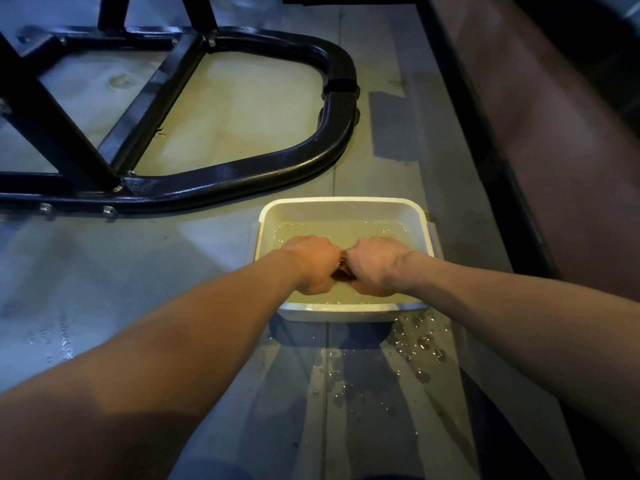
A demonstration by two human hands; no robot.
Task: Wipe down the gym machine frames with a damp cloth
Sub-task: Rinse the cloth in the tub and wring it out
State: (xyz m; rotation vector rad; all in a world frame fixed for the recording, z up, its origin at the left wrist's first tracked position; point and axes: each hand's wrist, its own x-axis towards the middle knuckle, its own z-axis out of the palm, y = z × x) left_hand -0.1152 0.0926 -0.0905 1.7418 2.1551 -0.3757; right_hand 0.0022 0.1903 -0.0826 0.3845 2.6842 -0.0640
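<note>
A white rectangular basin [341, 206] of cloudy water stands on the floor in front of me. Over it, my left hand [311, 263] and my right hand [375, 263] each grip one end of a dark brown cloth [343, 271]. Only a small twisted piece of the cloth shows between the two fists. The black tubular gym machine frame [242, 171] lies on the floor to the upper left, with a curved base loop and bolted cross-bars.
Water drops and a small puddle [415, 344] lie on the grey plank floor at the basin's near right corner. A dark wall or bench edge [519, 168] runs along the right side. A dark patch [393, 126] marks the floor beyond the basin.
</note>
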